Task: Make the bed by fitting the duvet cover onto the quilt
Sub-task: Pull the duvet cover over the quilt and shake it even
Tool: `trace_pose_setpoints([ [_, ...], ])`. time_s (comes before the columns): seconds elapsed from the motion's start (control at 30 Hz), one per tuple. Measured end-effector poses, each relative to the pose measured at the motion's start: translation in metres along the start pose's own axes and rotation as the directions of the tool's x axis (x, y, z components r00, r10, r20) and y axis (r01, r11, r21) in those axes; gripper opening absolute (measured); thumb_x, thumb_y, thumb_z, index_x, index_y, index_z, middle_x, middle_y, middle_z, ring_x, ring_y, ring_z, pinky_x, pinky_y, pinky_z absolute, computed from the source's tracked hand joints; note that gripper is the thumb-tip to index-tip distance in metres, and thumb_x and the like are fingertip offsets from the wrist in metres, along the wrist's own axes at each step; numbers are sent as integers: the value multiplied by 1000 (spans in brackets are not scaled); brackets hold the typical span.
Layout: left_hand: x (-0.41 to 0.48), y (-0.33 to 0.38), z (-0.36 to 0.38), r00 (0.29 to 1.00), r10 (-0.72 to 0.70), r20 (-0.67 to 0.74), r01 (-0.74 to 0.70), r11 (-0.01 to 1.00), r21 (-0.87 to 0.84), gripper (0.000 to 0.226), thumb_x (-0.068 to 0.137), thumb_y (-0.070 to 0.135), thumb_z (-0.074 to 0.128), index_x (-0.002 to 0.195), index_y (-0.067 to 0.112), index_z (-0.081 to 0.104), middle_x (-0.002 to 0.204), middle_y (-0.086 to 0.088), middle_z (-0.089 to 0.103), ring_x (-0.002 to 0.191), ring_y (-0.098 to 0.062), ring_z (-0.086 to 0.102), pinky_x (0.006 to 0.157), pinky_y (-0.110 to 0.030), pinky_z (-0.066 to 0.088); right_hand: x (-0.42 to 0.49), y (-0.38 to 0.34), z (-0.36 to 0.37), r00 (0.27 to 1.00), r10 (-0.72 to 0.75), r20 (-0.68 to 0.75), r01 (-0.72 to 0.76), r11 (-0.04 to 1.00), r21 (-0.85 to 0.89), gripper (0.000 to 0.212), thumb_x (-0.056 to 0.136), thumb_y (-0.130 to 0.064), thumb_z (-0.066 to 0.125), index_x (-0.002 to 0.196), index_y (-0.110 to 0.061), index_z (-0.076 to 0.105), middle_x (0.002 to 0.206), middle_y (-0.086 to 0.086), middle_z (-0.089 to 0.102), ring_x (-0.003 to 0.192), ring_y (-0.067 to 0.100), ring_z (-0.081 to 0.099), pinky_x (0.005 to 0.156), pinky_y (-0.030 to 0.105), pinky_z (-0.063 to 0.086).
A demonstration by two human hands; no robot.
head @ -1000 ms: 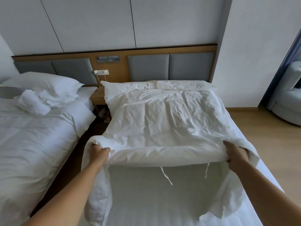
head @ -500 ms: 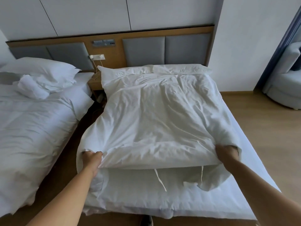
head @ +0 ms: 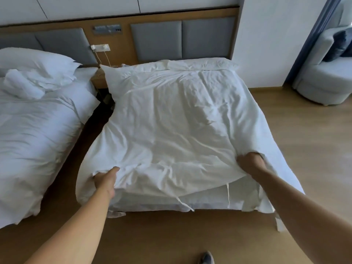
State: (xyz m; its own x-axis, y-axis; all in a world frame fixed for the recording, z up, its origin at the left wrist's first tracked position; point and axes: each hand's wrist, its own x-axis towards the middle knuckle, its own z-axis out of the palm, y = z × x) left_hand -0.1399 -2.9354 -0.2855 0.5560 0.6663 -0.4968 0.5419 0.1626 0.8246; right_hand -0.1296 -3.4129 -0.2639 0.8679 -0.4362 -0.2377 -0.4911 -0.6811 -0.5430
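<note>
left hand (head: 105, 181) clenches the duvet cover (head: 171, 130) corner, lower left | right hand (head: 250, 162) grasps the lower-right corner — likely to pull it taut | ties (head: 227, 195) hang unfastened | cover fills centre frame — quilt presumably inside, unseen

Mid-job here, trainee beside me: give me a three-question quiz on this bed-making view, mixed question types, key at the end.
1. True or false: both hands grip the foot end of the duvet.
2. Which hand is nearer the armchair? A) left hand B) right hand
3. Fill in: loose fabric ties hang from the duvet's open edge over the ____ end of the bed.

Key
1. True: the left hand pinches the near left corner, the right hand bunches the near right corner.
2. B: the armchair stands at the far right, by the wall.
3. foot
</note>
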Motion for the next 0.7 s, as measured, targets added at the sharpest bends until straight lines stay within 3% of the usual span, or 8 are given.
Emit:
trace_pose_setpoints([
  [0.13,-50,-27,48,972,-171,163,128,961,246,110,72,33,85,156,7,19,154,-19,38,134,-39,46,107,-55,44,-10,6,29,997,29,75,-31,999,29,37,95,-25,61,103,9,69,114,28,66,109,40,60,87,34,44],
  [0.2,-96,-37,90,970,-7,241,-127,833,538,132,70,44,87,160,17,-7,165,-18,10,148,-41,22,114,-56,34,-13,6,40,995,21,97,-26,998,51,32,93,-21,58,98,8,69,110,28,67,105,39,62,80,32,43],
  [0.3,-164,-56,176,663,254,705,-746,306,591,142,66,55,86,158,25,-17,167,-11,1,153,-35,6,122,-53,19,-4,10,50,985,11,171,-23,997,68,35,94,-19,53,111,8,65,120,27,65,113,38,60,88,33,45],
  [0.37,-200,-70,233,460,197,866,-884,16,466,139,69,53,84,157,26,-20,166,-10,11,152,-34,13,121,-56,20,9,15,48,974,-8,226,-27,988,154,39,95,-22,53,121,6,62,125,25,64,118,36,59,96,33,45],
  [0.47,-227,-83,305,441,278,854,-898,136,419,103,84,33,73,161,20,6,147,-13,47,131,-36,49,107,-46,42,30,39,36,948,-73,310,-79,889,452,35,91,-31,60,113,-6,68,103,14,72,103,29,66,94,36,51],
  [0.57,-227,-78,353,502,449,739,-864,227,449,52,89,19,64,138,16,48,120,-15,67,106,-40,64,79,-37,47,56,80,12,894,-123,430,-310,521,795,51,65,-63,76,105,-31,74,109,-10,73,103,7,66,90,31,49],
  [0.63,-223,-68,370,481,466,743,-874,192,446,40,83,11,68,122,15,60,106,-14,72,94,-41,66,71,-36,50,79,121,5,823,25,568,-568,1,823,100,44,-84,77,130,-35,62,132,-13,59,126,9,54,106,45,44],
  [0.7,-218,-60,376,437,419,796,-897,137,421,39,78,8,70,116,16,63,100,-12,73,88,-40,67,67,-37,52,104,161,7,741,31,671,-538,-570,621,114,44,-83,78,139,-26,52,142,6,56,133,37,50,108,61,39],
])
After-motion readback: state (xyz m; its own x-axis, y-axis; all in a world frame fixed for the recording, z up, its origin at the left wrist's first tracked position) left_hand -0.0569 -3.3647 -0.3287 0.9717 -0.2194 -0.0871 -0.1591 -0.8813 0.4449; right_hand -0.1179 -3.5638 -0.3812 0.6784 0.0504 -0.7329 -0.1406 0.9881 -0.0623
